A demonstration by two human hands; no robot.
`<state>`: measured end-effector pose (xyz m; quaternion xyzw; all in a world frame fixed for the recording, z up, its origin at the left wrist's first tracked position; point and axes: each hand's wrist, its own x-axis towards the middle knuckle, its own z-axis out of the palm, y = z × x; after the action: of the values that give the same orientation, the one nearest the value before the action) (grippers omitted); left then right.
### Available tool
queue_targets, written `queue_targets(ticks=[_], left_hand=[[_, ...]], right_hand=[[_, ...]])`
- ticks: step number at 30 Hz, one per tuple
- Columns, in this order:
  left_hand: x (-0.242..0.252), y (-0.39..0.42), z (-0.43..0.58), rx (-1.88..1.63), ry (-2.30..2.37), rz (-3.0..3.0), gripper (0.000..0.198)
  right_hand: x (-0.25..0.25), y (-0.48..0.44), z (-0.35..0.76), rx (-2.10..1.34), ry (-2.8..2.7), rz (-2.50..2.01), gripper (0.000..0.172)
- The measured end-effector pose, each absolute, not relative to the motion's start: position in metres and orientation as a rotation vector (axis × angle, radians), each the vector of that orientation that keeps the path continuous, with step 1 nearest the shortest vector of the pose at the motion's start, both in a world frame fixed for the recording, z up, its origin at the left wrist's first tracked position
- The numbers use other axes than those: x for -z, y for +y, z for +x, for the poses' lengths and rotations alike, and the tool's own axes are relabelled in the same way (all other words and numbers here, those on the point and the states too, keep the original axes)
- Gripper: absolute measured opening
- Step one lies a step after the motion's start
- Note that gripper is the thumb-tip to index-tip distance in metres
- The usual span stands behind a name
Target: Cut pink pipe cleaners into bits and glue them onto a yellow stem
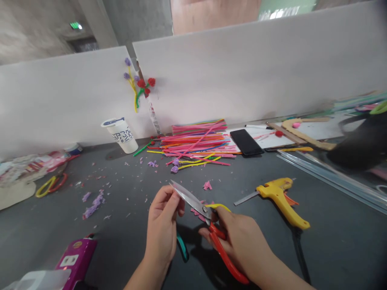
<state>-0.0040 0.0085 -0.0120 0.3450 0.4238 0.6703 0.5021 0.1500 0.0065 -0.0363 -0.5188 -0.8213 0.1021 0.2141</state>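
Observation:
My right hand grips the red and yellow handles of a pair of scissors, blades pointing up and left. My left hand is pinched closed right beside the blade tip; what it pinches is too small to make out. Small pink scraps lie on the dark grey table just beyond the blades. A teal object lies under my left wrist.
A pile of coloured pipe cleaners lies ahead, with a black phone to its right and a paper cup to its left. A yellow glue gun rests at right. Purple scraps, another pair of scissors and a magenta box lie at left.

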Motion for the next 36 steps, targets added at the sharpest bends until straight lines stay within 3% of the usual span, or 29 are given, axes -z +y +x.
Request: queue_targets(ticks=[36], left_hand=[[0.0108, 0.0089, -0.0021, -1.633, 1.013, 0.807, 0.008]], right_hand=[[0.0368, 0.0075, 0.1527, -0.021, -2.294, -1.343, 0.042]])
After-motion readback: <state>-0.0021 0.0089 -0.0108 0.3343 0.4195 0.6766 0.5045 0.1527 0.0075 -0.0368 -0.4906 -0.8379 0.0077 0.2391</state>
